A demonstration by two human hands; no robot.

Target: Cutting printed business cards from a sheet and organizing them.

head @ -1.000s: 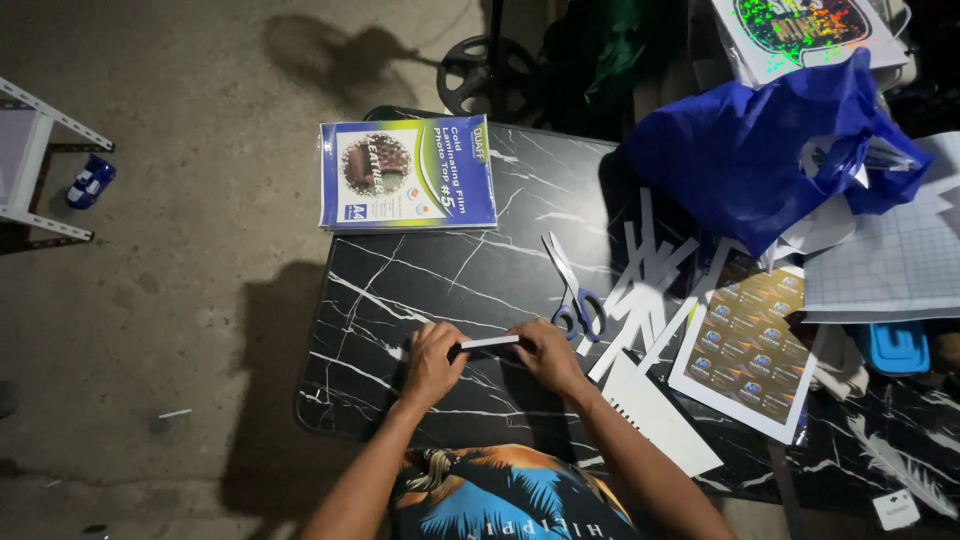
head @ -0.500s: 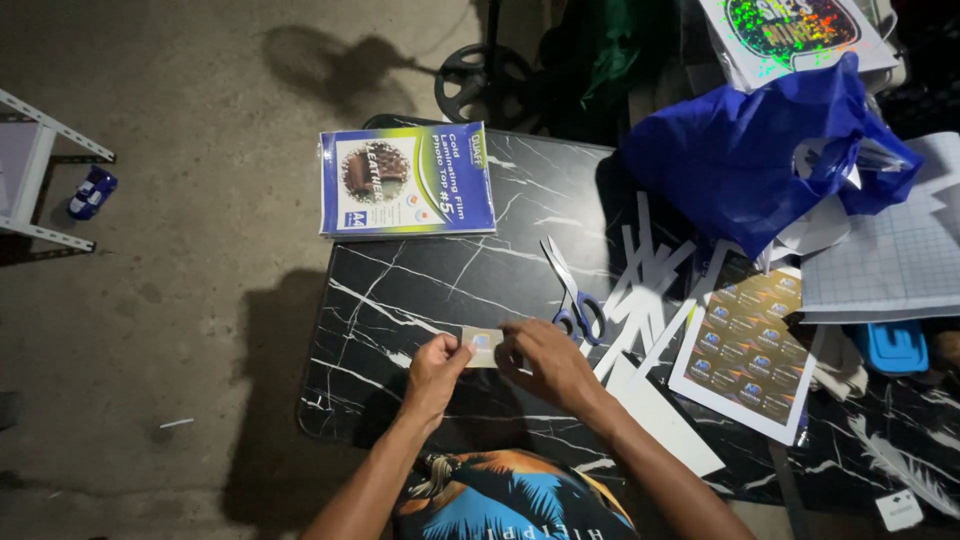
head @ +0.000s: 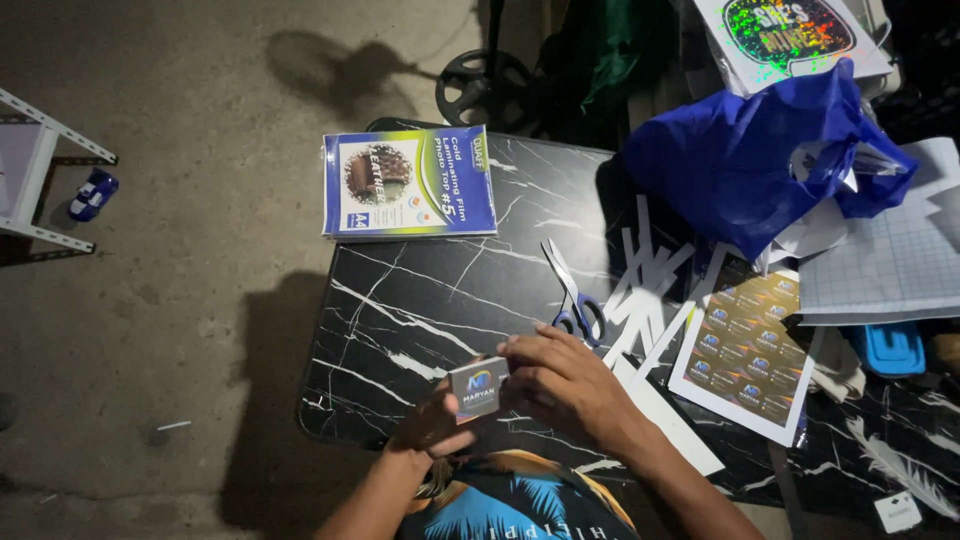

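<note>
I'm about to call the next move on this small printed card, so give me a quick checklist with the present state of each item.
1. Small printed card held by both hands: ok, left hand under it, right hand at its right edge.
2. Printed face toward camera: ok.
3. Card edges trimmed clean: cannot tell, too small.
4. Scissors within reach, lying on the black marble-pattern table: ok, just beyond the right hand.
5. Printed sheet of cards flat on the table: ok.
6. Work area free of scraps: not ok, white paper strips lie beside the scissors.
</note>
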